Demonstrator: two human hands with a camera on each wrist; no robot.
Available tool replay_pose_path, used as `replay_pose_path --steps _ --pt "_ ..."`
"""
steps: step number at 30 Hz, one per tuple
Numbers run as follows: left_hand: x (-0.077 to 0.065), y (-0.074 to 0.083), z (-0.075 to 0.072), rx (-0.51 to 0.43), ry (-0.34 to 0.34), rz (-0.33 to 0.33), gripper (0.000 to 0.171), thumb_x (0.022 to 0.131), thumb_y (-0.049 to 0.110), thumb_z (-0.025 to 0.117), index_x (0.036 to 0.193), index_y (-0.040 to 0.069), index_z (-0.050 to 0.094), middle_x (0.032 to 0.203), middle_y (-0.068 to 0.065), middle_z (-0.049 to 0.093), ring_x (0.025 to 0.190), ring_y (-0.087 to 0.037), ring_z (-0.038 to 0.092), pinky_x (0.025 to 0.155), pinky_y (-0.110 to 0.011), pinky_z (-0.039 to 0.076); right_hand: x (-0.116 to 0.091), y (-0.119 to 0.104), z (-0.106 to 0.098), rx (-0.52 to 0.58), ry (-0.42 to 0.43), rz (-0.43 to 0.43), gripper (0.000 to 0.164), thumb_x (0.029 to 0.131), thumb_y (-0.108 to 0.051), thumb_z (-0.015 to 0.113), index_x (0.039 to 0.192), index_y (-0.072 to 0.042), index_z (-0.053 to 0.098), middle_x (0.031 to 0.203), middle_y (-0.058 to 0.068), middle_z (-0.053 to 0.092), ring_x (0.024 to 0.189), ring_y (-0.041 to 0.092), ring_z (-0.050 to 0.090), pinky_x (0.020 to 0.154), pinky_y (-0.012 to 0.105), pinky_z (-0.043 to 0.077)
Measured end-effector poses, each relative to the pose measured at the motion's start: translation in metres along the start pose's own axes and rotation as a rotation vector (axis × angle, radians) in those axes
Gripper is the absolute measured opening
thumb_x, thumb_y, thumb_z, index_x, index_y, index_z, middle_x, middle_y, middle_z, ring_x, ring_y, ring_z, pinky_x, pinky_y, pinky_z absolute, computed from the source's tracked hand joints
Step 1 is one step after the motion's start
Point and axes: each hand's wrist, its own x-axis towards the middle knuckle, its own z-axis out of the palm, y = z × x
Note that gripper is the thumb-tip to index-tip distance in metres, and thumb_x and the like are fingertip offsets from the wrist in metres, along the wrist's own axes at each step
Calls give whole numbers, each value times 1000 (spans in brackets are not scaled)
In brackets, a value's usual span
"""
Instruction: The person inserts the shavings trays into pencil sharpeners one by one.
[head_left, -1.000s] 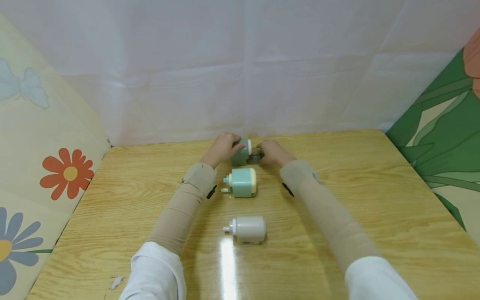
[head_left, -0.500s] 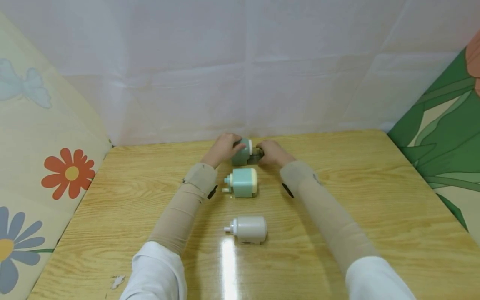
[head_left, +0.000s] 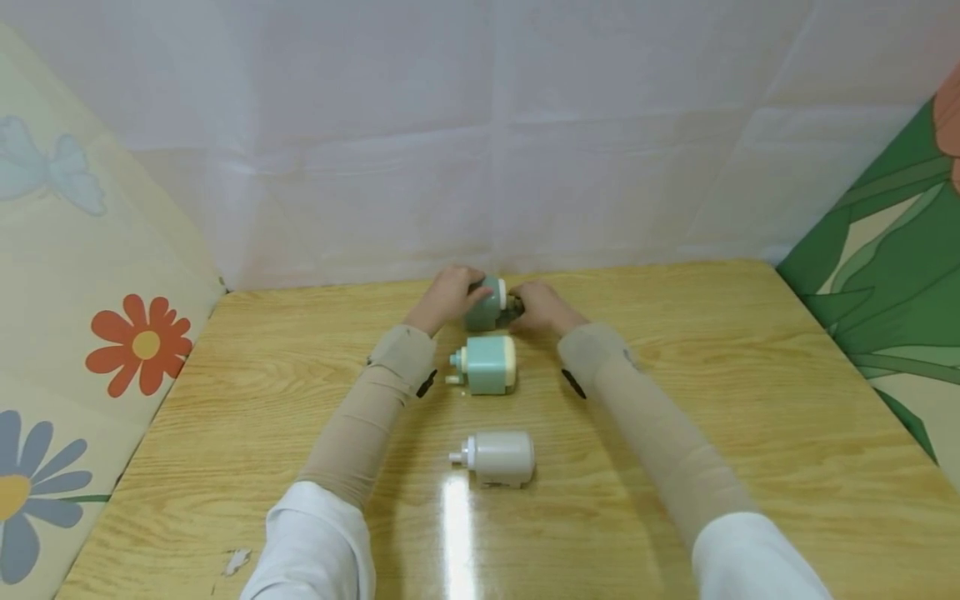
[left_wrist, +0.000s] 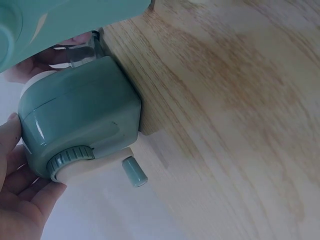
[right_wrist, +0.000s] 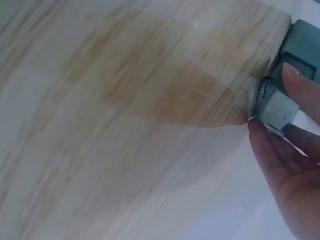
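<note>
A dark green crank pencil sharpener lies on its side at the table's far edge. My left hand grips its body from the left; the left wrist view shows the crank handle beside those fingers. On the sharpener's other side, my right hand pinches the clear shavings drawer between thumb and fingers. The drawer sticks partly out of the body. Nearer to me lie a mint-green sharpener with a cream end and a beige sharpener, both with cranks pointing left.
The wooden table meets a white cloth backdrop just behind the hands. Painted panels stand at left and right. A torn patch marks the surface at front left.
My right hand has come slightly left toward the dark green sharpener, and less of the drawer shows between hand and body. My left hand keeps its grip.
</note>
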Motion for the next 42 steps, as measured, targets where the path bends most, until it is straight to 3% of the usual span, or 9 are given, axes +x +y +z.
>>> replay_pose_path --steps 7,12,19,25,37,42 --pt "0 0 2 1 -2 -1 26 92 24 54 102 2 65 94 -10 66 77 -15 59 66 -25 49 -1 2 1 75 -41 27 63 76 -14 74 128 6 46 122 23 52 111 36 48 95 46 39" --pt "0 0 2 12 9 6 26 92 24 54 100 2 66 92 -10 66 76 -16 58 67 -27 48 -7 9 -5 213 -64 65 74 76 -8 72 136 8 32 129 27 44 109 38 50 93 47 41" --pt "0 0 2 22 30 23 23 92 23 55 90 3 66 79 -7 63 67 -15 53 61 -27 45 -7 12 -3 243 -4 7 61 73 -3 72 124 14 44 112 29 55 99 37 57 90 43 44" --pt "0 1 3 27 36 33 23 92 23 55 86 3 65 74 -6 61 64 -15 51 58 -26 44 -2 7 5 238 3 -33 54 75 -3 71 122 11 48 108 27 58 95 35 58 86 41 47" --pt "0 3 3 9 26 7 23 91 23 56 95 2 66 87 -9 65 74 -16 57 66 -25 48 0 3 8 275 32 16 49 72 -4 74 115 9 53 102 23 60 92 34 58 82 40 48" --pt "0 4 4 6 21 2 23 91 23 56 94 3 66 86 -8 65 74 -15 57 65 -25 48 0 3 10 336 40 49 44 70 -5 76 108 6 57 92 18 61 82 27 57 72 34 49"
